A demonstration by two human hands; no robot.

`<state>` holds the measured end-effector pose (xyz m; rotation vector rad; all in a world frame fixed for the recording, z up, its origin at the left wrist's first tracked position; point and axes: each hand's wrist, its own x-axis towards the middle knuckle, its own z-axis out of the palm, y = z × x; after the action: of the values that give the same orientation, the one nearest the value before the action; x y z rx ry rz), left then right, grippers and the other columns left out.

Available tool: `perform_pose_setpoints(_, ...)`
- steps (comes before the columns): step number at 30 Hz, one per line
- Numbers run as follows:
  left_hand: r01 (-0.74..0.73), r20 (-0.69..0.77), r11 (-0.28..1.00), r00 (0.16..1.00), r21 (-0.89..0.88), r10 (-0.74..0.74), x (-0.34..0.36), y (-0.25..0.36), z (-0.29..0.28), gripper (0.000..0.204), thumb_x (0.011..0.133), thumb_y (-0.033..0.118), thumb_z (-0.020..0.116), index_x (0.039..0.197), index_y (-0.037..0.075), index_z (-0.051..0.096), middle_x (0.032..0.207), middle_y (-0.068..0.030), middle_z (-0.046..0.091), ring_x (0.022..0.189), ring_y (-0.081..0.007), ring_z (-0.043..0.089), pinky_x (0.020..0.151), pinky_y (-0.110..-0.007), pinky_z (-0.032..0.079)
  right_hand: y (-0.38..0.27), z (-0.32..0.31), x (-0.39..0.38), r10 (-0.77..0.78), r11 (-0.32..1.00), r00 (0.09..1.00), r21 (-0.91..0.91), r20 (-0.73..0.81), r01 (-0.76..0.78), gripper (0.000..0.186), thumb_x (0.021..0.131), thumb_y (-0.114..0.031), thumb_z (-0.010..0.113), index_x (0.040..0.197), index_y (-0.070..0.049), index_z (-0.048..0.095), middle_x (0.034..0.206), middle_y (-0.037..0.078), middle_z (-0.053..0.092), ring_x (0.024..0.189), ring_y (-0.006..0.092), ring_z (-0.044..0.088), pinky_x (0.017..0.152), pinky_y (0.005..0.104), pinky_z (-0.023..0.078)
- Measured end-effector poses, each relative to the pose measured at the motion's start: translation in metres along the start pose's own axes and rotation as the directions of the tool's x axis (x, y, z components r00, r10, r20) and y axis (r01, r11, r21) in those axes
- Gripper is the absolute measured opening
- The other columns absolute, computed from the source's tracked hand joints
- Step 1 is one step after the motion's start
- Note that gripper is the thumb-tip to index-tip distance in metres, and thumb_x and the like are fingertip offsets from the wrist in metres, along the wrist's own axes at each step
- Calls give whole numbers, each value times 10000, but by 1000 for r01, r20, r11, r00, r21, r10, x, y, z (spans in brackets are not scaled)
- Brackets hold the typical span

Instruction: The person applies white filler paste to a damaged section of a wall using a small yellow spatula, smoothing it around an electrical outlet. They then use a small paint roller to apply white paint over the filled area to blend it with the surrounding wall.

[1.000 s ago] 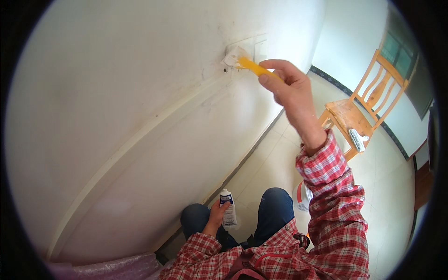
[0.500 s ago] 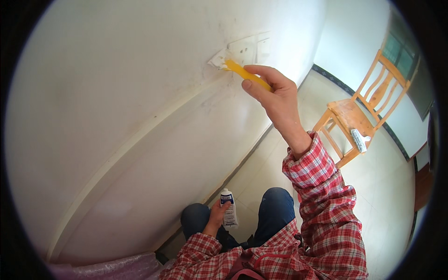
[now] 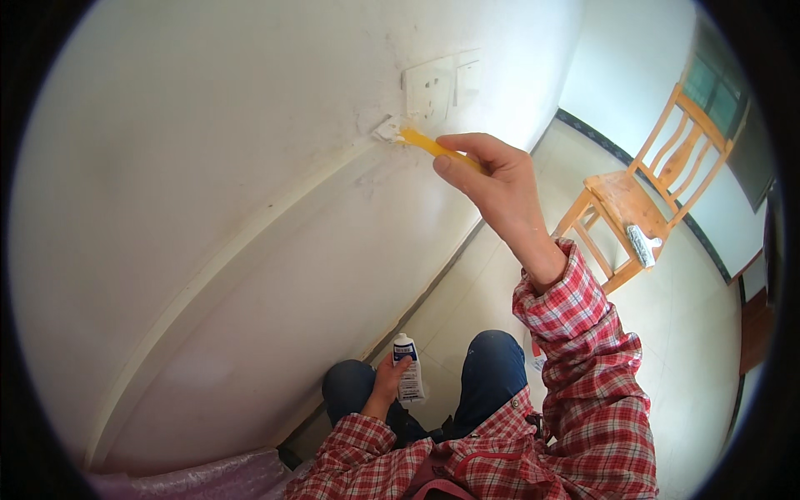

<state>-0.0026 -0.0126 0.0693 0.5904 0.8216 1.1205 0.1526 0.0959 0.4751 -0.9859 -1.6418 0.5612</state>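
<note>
Right hand [image 3: 504, 179]: grip holds yellow scraper [image 3: 423, 143], white-pasted blade [image 3: 387, 129] at wall [image 3: 208, 158], just below-left of socket plate [image 3: 427, 90]. Left hand [image 3: 387, 385]: grip around white tube [image 3: 411, 382]. Grey smudges [image 3: 372, 175] near blade bare; coverage looks unfinished.

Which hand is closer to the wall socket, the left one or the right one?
The right. The right hand is just below and right of the wall socket, holding a yellow-handled scraper. The left hand is far below it, by the knees, holding a white tube.
</note>
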Motion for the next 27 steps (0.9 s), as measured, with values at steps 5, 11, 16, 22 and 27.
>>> perform_pose_setpoints(5, -6, -3, 1000, 1000, -4, 6, 4, -5, -5, 107, 873, 148, 627, 954, 86, 593, 822, 10, 632, 701, -90, 598, 628, -248, 486, -3, -5, -4, -8, 1000, 1000, -27, 28, 9, 261, 807, -186, 683, 975, 13, 662, 600, -19, 528, 515, 34, 400, 460, 211, 296)
perform_pose_setpoints(11, 6, -21, 1000, 1000, -10, -6, 8, -10, -8, 110, 867, 146, 633, 951, 84, 596, 812, 9, 632, 693, -94, 600, 624, -249, 488, -7, -12, -5, -22, 1000, 1000, 2, 21, 22, 233, 822, -183, 667, 963, 2, 670, 586, -32, 518, 514, 24, 387, 454, 205, 275)
perform_pose_setpoints(16, 23, -17, 1000, 1000, -7, -23, 4, -1, -3, 114, 864, 148, 637, 948, 83, 596, 818, 3, 632, 699, -101, 604, 625, -254, 490, -2, -3, 4, -27, 998, 999, 52, 28, 25, 224, 834, -172, 656, 973, 4, 667, 592, -40, 509, 527, 20, 380, 464, 200, 275)
perform_pose_setpoints(22, 32, -22, 999, 999, -1, -32, 4, 2, -3, 125, 863, 154, 640, 952, 80, 595, 825, 1, 633, 704, -106, 606, 633, -264, 494, -9, -2, -4, -30, 994, 997, -100, 72, 38, 215, 851, -155, 644, 993, 6, 659, 605, -44, 502, 550, 20, 387, 486, 190, 288)
perform_pose_setpoints(27, 16, -4, 1000, 1000, -6, -16, 9, -10, -12, 128, 865, 149, 637, 961, 77, 592, 829, 0, 634, 706, -108, 606, 635, -266, 494, -7, -14, -9, -100, 994, 995, 30, -5, 101, 229, 875, -183, 616, 971, 20, 655, 605, -22, 537, 538, 36, 433, 474, 197, 332)
